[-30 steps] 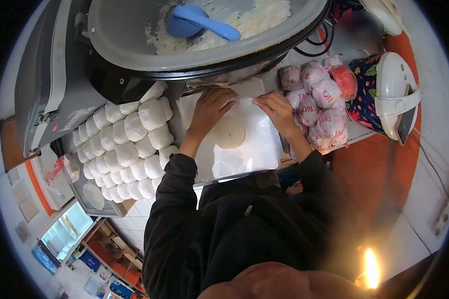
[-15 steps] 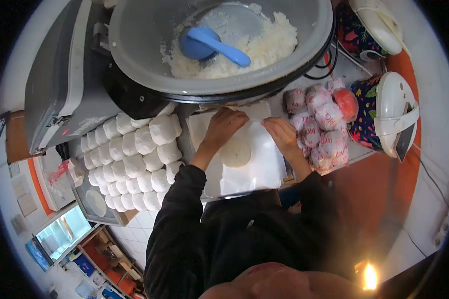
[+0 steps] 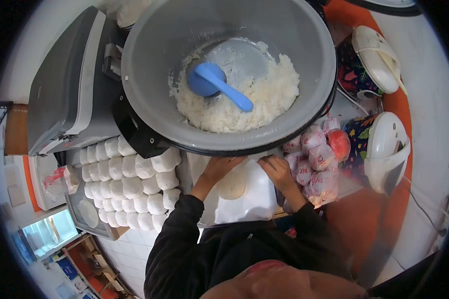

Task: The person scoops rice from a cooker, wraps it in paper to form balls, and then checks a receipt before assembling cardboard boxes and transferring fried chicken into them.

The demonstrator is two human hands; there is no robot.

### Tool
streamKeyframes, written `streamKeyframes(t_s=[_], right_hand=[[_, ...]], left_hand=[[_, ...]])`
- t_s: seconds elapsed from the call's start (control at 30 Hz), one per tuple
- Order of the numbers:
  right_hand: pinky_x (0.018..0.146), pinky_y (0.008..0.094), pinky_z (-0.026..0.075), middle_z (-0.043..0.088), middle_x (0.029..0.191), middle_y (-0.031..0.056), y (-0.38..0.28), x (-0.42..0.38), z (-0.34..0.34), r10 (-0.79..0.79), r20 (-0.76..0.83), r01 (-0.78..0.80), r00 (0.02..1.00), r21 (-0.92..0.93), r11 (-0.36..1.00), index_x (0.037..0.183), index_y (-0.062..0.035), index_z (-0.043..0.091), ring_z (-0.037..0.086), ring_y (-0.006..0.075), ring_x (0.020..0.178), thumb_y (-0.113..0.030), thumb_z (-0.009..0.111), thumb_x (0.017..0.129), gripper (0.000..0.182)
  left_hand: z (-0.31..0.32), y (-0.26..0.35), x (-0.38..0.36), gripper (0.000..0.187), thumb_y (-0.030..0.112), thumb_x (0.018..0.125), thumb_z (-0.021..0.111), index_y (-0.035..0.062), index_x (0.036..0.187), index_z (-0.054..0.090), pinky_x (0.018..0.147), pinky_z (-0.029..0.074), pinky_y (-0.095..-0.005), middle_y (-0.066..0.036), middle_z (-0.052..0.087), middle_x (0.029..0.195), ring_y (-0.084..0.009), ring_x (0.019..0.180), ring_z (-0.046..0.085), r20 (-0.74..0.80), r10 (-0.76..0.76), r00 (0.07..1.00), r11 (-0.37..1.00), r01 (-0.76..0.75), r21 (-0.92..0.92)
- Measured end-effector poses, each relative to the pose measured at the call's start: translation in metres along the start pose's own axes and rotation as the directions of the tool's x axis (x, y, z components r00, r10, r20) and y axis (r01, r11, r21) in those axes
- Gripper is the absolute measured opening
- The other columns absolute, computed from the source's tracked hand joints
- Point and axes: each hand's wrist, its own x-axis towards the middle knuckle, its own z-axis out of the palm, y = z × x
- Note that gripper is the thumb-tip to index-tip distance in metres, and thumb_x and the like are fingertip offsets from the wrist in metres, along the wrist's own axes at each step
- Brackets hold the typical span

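Red capitals, which I read as "PIC" plus a last letter I can't settle, repeat across the pale wrapped bundles (image 3: 323, 158) beside the big pot (image 3: 137, 57), curving with them at its near right side.

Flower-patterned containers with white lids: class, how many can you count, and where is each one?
2: the upper container, at the upper right; the lower container, below it in the picture, right of the wrapped bundles. More may be hidden.
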Motion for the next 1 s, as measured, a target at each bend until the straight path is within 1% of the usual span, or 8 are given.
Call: streamKeyframes(t_s=[0.07,0.1,0.2,0.37,0.43,0.53,0.67,1.0], right_hand=[[0.068,0.0333,0.051,0.061,0.092,0.0084,0.003,-0.001,-0.003,-0.004,0.040,0.003,0.999,0.010,1.000,0.104,-0.0057,0.064,0.062,0.0229,0.084,-0.009,0.060,0.071,0.034],[0.072,0.0342,0.051,0.061,0.094,0.0090,0.004,0.000,-0.005,-0.002,0.066,0.001,0.998,0.020,1.000,0.105,-0.0065,0.064,0.061,0.0239,0.087,-0.010,0.061,0.071,0.034],[0.080,0.0365,0.049,0.061,0.099,0.0101,0.001,0.014,-0.010,-0.018,0.011,0.019,1.000,-0.030,0.999,0.104,-0.0081,0.066,0.060,0.0263,0.093,-0.011,0.062,0.073,0.031],[0.088,0.0401,0.046,0.060,0.107,0.0107,-0.011,0.024,-0.019,-0.001,-0.060,-0.005,0.998,-0.102,0.995,0.099,-0.0091,0.068,0.056,0.0295,0.100,-0.013,0.065,0.076,0.024],[0.087,0.0383,0.047,0.060,0.108,0.0093,-0.010,0.017,-0.018,0.029,0.001,-0.029,1.000,0.110,0.993,0.097,-0.0077,0.068,0.057,0.0277,0.099,-0.013,0.068,0.077,0.020],[0.085,0.0361,0.049,0.062,0.106,0.0081,-0.010,0.010,-0.014,0.121,-0.023,-0.110,0.992,0.280,0.954,0.095,-0.0061,0.068,0.058,0.0256,0.098,-0.011,0.070,0.077,0.018],[0.074,0.0326,0.052,0.065,0.098,0.0082,-0.014,0.005,-0.008,0.243,-0.013,-0.206,0.970,0.484,0.851,0.093,-0.0041,0.069,0.062,0.0225,0.086,-0.003,0.072,0.077,0.016],[0.060,0.0321,0.049,0.059,0.081,0.0068,-0.039,0.003,-0.017,0.042,-0.146,-0.020,0.988,0.151,0.988,0.091,-0.0008,0.066,0.060,0.0220,0.075,-0.003,0.069,0.073,0.018]], left_hand=[[0.005,0.001,-0.005,0.032,0.016,0.084,0.061,0.0234,0.115,0.066,0.104,0.040,-0.0387,-0.002,0.059,0.127,-0.0233,0.120,0.053,-0.014,-0.003,1.000,0.995,0.004,0.105],[0.003,0.003,-0.002,0.035,0.016,0.085,0.061,0.0233,0.119,0.064,0.108,0.035,-0.0411,-0.006,0.054,0.134,-0.0269,0.125,0.049,-0.009,-0.080,0.997,0.995,0.079,-0.057],[-0.005,0.010,0.005,0.033,0.016,0.086,0.062,0.0220,0.118,0.065,0.106,0.038,-0.0424,-0.009,0.056,0.131,-0.0296,0.123,0.050,-0.017,-0.096,0.995,0.983,0.092,-0.161],[-0.018,0.022,0.016,0.029,0.023,0.085,0.066,0.0198,0.114,0.065,0.100,0.042,-0.0425,-0.007,0.061,0.122,-0.0286,0.115,0.055,-0.041,-0.023,0.999,1.000,0.023,0.005],[-0.026,0.027,0.015,0.025,0.027,0.084,0.068,0.0153,0.105,0.063,0.091,0.047,-0.0401,-0.003,0.065,0.109,-0.0252,0.103,0.061,0.164,-0.101,0.981,0.990,0.116,-0.084],[-0.042,0.018,0.005,0.024,0.030,0.082,0.070,0.0141,0.097,0.060,0.083,0.049,-0.0379,0.001,0.065,0.096,-0.0190,0.092,0.063,0.029,-0.142,0.989,0.986,0.144,-0.086],[-0.056,0.004,-0.008,0.020,0.031,0.079,0.070,0.0164,0.090,0.061,0.074,0.048,-0.0315,0.007,0.063,0.087,-0.0107,0.082,0.063,0.115,-0.001,0.993,0.989,-0.016,0.147],[-0.063,0.002,0.004,0.018,0.027,0.082,0.066,0.0148,0.082,0.052,0.069,0.043,-0.0304,0.002,0.053,0.082,-0.0128,0.075,0.060,0.190,0.211,0.959,0.966,-0.234,0.107]])
